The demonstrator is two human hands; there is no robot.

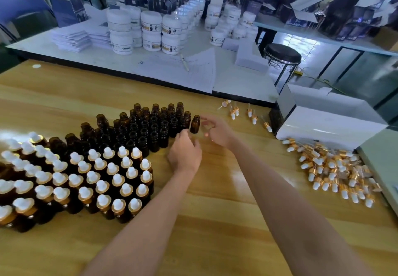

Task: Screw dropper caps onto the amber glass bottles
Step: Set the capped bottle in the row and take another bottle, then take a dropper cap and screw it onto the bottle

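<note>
Closest to me, the person's left forearm (140,221) and right forearm (290,200) stretch out over the pale, glossy wooden table (215,232). They converge on one small open-necked amber glass bottle (195,124), which stands upright just beside the right end of the block of uncapped amber bottles (150,124).

The left hand (184,154) is near that bottle's base with its back turned up. Its fingers (183,134) curl under out of sight, so I cannot tell whether they touch the glass or hold anything. The right hand (218,132) hovers just right of the bottle's neck, smeared by motion. Its fingers (206,120) look partly spread. A thin pale streak under them may be a dropper's glass tube, but I cannot tell if they pinch one.

To the left, nearer me, the finished amber bottles with gold collars and white rubber bulbs (97,178) stand packed tight. The loose heap of gold-and-white dropper caps (333,168) lies well to the right, beside a white cardboard box (323,122), with a few stray caps (249,114) farther back.

What worries me is that the bottle stands free and neither hand clearly steadies it. A brush from a hurried hand could tip it into the open bottles beside it and topple a row. A glass tube brought in at a slant could strike the narrow rim and chip. A cap started crooked would bind on the thread.
</note>
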